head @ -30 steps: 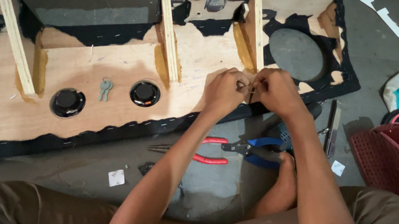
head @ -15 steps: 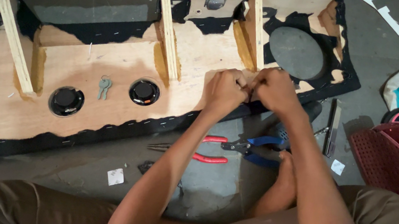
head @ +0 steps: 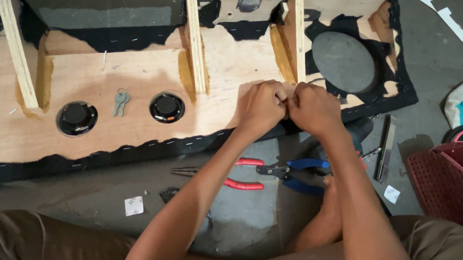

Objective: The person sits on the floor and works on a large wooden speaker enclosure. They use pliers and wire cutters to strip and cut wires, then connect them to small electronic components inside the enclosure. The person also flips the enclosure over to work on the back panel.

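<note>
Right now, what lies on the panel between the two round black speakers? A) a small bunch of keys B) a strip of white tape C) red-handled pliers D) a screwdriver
A: a small bunch of keys lies on the wooden panel between the two round black speakers; the pliers are down on the floor.

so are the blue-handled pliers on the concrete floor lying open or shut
Open: the blue-handled pliers lie flat on the grey concrete floor with their two handles spread apart.

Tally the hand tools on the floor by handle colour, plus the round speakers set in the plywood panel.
Red-handled pliers: 1
Blue-handled pliers: 1
Round black speakers in the plywood panel: 2
Total: 4
</note>
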